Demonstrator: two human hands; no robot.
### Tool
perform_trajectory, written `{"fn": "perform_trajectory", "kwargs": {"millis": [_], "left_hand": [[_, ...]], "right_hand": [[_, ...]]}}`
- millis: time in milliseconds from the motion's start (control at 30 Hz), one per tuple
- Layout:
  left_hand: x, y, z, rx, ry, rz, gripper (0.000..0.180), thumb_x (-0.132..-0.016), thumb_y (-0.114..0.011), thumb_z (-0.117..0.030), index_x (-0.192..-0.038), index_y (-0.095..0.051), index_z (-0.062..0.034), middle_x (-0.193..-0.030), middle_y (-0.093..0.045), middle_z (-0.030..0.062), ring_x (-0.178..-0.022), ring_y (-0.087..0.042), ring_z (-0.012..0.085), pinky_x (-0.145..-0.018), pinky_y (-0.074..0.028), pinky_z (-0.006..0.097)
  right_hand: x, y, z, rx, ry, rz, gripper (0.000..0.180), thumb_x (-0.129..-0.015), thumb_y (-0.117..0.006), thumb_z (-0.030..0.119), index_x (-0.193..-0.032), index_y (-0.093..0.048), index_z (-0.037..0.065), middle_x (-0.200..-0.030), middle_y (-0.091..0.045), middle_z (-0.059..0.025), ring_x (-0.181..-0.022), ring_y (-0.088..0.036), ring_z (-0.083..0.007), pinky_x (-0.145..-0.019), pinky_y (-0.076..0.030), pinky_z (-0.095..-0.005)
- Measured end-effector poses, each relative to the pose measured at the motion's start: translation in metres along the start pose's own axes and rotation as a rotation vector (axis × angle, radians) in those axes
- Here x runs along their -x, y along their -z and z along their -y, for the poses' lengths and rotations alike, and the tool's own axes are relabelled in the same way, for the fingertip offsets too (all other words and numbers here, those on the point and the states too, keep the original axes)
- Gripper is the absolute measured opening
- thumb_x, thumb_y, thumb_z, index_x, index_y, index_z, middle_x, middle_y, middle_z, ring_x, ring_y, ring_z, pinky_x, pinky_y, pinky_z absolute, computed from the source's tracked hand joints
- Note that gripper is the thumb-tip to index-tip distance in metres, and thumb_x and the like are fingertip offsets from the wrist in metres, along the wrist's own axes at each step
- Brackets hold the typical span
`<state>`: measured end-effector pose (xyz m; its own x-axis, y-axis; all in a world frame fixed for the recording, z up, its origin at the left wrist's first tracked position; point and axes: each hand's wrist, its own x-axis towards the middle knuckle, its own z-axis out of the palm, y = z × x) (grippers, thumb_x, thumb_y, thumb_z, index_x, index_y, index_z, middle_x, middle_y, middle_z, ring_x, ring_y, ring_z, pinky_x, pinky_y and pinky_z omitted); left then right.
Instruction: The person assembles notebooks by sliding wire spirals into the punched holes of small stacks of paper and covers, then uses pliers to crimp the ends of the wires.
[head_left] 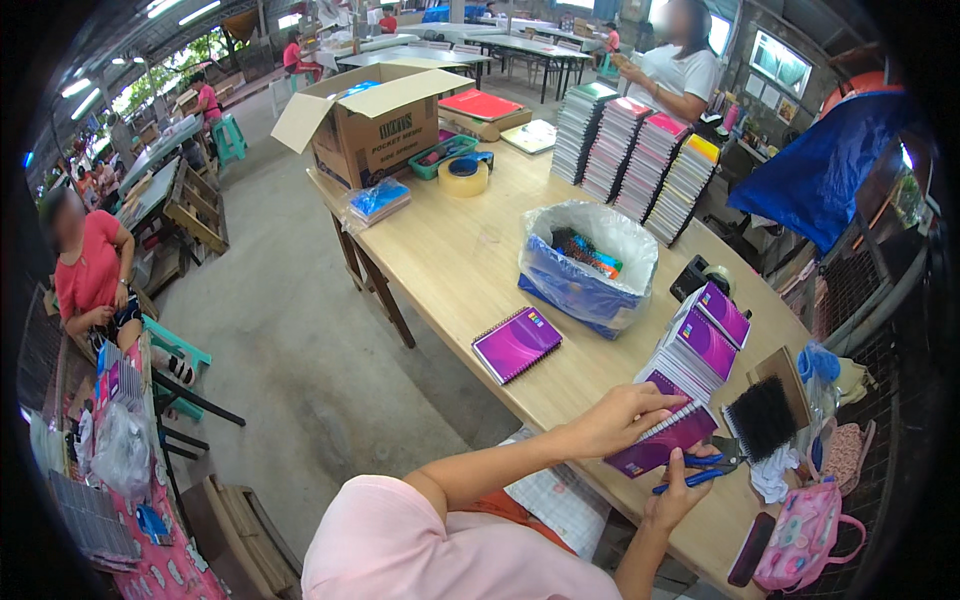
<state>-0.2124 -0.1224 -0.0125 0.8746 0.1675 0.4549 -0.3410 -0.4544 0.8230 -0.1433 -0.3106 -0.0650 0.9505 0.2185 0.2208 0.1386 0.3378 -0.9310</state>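
Observation:
A purple spiral notebook (648, 456) lies at the table's near edge, with its white coil facing up. My left hand (632, 412) is closed over it, fingers pressed along the coil. In my right hand (680, 492) are blue-handled pliers (712, 460), their jaws beside the right end of the coil. The handles look spread apart. Just beyond stand stacks of matching purple notebooks (703, 345). Another purple notebook (517, 344) lies flat by itself to the left. To the right of the pliers is a bundle of black coils or bristles (764, 416); I cannot tell which.
A plastic-lined blue box (585, 300) stands mid-table, near a black tape dispenser (697, 277). Tall notebook stacks (622, 150), an open carton (375, 135) and a tape roll (463, 178) are farther back. A pink bag (800, 540) sits at right. A person (680, 70) stands across the table.

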Motion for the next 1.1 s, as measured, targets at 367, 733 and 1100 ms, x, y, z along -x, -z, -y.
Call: {"fn": "perform_trajectory", "kwargs": {"millis": [367,733,1100], "left_hand": [[0.024,0.09,0.027,-0.314,0.218,-0.625,0.022,-0.091,-0.057,0.002,-0.106,-0.073,0.0001,-0.105,-0.072,0.0195,-0.096,-0.07,0.034,-0.088,-0.054,0.04],[0.027,0.151,0.139,-0.71,0.501,-0.446,0.026,-0.094,-0.062,-0.014,-0.114,-0.073,-0.0018,-0.097,-0.069,0.0266,-0.092,-0.067,0.0411,-0.085,-0.052,0.045],[0.046,0.139,0.161,-0.773,0.465,-0.45,0.025,-0.092,-0.061,-0.008,-0.112,-0.076,-0.006,-0.097,-0.064,0.0199,-0.094,-0.063,0.0367,-0.084,-0.052,0.044]], "right_hand": [[-0.007,0.018,0.006,0.355,0.145,0.112,0.033,-0.091,-0.076,0.016,-0.115,-0.06,0.0,-0.098,-0.058,-0.0008,-0.086,-0.056,-0.0106,-0.076,-0.046,-0.023],[-0.027,0.176,0.0,1.116,0.075,-0.252,0.049,-0.082,-0.083,0.031,-0.117,-0.062,0.004,-0.095,-0.059,-0.008,-0.086,-0.058,-0.022,-0.078,-0.048,-0.0362],[-0.024,0.211,-0.017,1.46,0.252,-0.193,0.053,-0.078,-0.084,0.029,-0.119,-0.063,0.003,-0.11,-0.057,-0.0157,-0.107,-0.054,-0.0362,-0.093,-0.044,-0.0468]]}}
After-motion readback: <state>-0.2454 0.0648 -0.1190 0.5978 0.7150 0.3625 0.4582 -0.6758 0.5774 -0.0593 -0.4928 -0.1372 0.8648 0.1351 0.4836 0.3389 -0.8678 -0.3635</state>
